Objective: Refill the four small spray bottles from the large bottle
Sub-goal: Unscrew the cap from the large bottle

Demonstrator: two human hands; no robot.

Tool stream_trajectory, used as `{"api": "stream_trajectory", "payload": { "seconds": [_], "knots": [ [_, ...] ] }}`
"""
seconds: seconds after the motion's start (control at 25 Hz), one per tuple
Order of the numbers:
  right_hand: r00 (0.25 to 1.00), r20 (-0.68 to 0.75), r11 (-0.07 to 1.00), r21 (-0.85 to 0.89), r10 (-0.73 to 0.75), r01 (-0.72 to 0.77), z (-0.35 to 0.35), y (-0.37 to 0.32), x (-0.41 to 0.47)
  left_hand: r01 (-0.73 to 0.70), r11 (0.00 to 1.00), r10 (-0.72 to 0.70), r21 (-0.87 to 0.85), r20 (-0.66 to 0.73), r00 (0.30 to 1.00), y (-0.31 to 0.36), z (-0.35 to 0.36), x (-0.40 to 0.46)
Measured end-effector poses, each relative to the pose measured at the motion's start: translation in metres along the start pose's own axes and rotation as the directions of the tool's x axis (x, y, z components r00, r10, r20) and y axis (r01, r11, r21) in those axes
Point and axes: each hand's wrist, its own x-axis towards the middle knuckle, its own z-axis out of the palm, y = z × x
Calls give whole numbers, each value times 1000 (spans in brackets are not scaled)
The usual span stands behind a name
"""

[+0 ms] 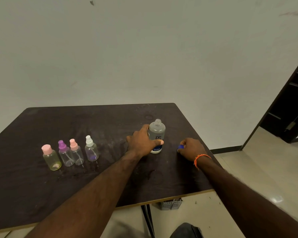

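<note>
On the table [41, 194] four small bottles stand in a row at the left: first bottle [51, 158], second bottle [65, 153], third bottle [76, 152], fourth bottle [91, 148]. The second and third are just beside each other. The big bottle [156, 135] stands upright well to their right, nearer the wall. The left hand [142, 141] is around it from the left. The right hand [191, 148] rests on the table to its right, with a cap [180, 147] in its fingers.
</note>
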Motion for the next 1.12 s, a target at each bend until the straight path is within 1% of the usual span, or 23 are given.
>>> {"api": "stream_trajectory", "payload": {
  "seconds": [0.08, 0.12, 0.2, 0.24, 0.28, 0.36, 0.4, 0.44, 0.52, 0.6, 0.68, 0.84, 1.04, 1.12],
  "knots": [
    [1000, 10, 1000, -25, 11, -10, 0, -1, 0, -6, 1000, 6, -11, 5, 1000, -3, 0, 0],
    [1000, -2, 997, -73, 0, 0, -2, -3, -1, -11, 1000, 11, -26, 10, 1000, -5, 0, 1],
    [994, -100, 986, -161, -50, 33, -8, -12, -5, -16, 997, 18, -73, 27, 999, -9, 1, 2],
    [984, -146, 987, -141, -97, 76, -11, -17, -6, -18, 995, 21, -97, 34, 999, -10, 1, 3],
    [977, -147, 986, -72, -157, 148, -13, -23, -6, -21, 993, 26, -117, 36, 999, -12, 3, 4],
    [950, -38, 943, 113, -311, 313, -12, -35, -8, -37, 988, 41, -149, 25, 999, -13, 5, 6],
    [932, -3, 916, 180, -363, 357, -9, -40, -8, -43, 986, 46, -158, 16, 999, -12, 6, 9],
    [923, -6, 898, 229, -384, 375, -5, -45, -6, -48, 986, 50, -159, 10, 999, -10, 7, 11],
    [932, -46, 885, 302, -359, 355, 1, -53, -2, -51, 988, 52, -144, 3, 999, -8, 11, 20],
    [941, -81, 885, 320, -329, 337, 6, -56, 7, -52, 986, 56, -156, 17, 998, -7, 14, 30],
    [951, -96, 903, 298, -294, 309, 9, -57, 18, -45, 983, 51, -175, 31, 998, -8, 18, 42],
    [965, -123, 946, 202, -232, 253, 8, -59, 37, -61, 992, 65, -110, 30, 997, -3, 22, 60],
    [971, -110, 954, 188, -214, 232, 6, -61, 44, -41, 996, 46, -85, 51, 998, -2, 24, 70],
    [964, -152, 959, 152, -218, 241, 5, -62, 37, -68, 997, 70, -29, 59, 996, 0, 19, 66]
  ]
}}
